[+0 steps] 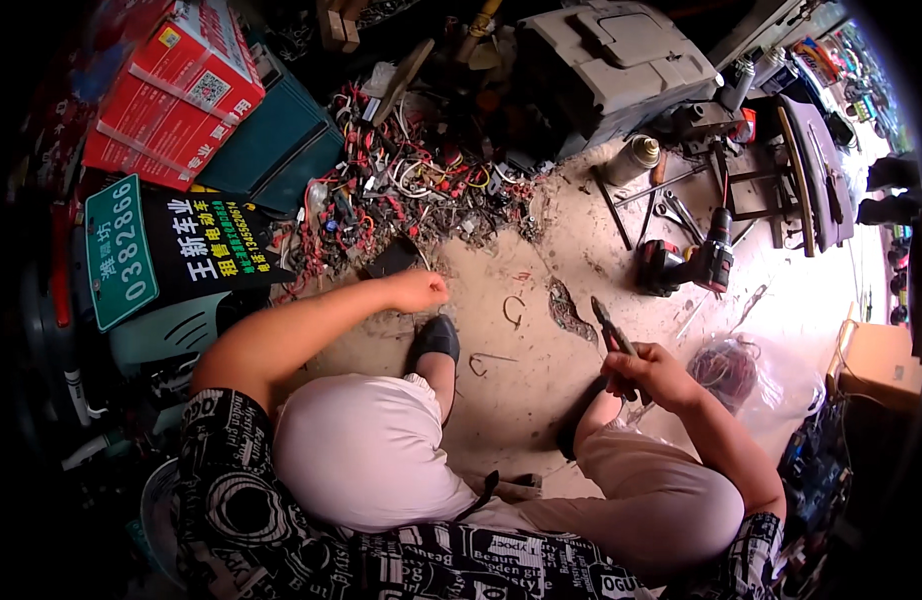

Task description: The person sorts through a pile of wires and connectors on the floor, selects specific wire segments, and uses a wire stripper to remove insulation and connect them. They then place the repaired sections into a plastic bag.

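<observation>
My left hand (421, 291) hangs above the floor near my left shoe (436, 343), fingers curled together; whatever they may hold is too small to make out. In my right hand (641, 370), over my right leg, is a pair of pliers (608, 324) with the jaws pointing up and away from me. Two short bent pieces of wire (515, 323) lie on the pale floor (501, 410) between my legs. A dark flat piece (389, 260) lies just beyond my left hand, at the edge of a heap of tangled cables and scraps (381, 170).
At right are a cordless drill (711, 260), spanners (681, 215), a spray can (633, 158), a stool (806, 175), a bagged coil (721, 370) and cardboard (876, 365). A white case (611, 70) stands behind. A red box (161, 110) and a scooter (171, 330) crowd the left.
</observation>
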`<state>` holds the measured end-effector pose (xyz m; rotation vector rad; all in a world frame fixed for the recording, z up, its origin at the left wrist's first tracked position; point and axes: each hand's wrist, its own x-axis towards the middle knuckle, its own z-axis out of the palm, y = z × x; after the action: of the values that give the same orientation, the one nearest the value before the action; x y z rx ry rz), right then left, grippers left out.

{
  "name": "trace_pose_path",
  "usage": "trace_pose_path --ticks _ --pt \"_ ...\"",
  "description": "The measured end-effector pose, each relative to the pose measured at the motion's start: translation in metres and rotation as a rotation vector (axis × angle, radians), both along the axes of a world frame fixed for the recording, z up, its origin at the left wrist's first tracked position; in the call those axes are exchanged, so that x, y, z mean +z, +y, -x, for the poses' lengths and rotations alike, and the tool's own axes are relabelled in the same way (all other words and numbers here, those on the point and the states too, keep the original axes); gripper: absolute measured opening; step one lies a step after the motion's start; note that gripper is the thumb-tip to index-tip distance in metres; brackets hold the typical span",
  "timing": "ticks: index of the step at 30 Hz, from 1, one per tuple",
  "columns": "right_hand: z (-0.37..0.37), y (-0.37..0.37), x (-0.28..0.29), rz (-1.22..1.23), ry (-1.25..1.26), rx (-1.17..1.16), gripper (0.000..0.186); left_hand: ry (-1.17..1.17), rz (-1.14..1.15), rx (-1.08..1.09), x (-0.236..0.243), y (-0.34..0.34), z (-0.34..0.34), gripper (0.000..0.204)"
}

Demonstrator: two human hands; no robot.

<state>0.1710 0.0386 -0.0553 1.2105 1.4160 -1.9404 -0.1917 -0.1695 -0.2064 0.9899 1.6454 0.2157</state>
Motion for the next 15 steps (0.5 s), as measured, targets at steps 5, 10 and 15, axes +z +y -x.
trace_pose_path --ticks 5,10,15 --pt "-0.041 0.003 -0.028 -0.139 0.0 0.131 0.025 0.134 -0.007 -0.213 0.002 -0.007 0.009 0.043" --pt "-0.081 -0.002 -0.085 -0.086 -0.141 0.031 0.028 0.265 -0.103 -0.226 0.004 0.001 0.011 0.055" --pt "-0.088 -0.013 -0.081 0.023 -0.212 0.087 0.029 0.405 -0.262 -0.152 -0.027 0.018 0.01 0.053"
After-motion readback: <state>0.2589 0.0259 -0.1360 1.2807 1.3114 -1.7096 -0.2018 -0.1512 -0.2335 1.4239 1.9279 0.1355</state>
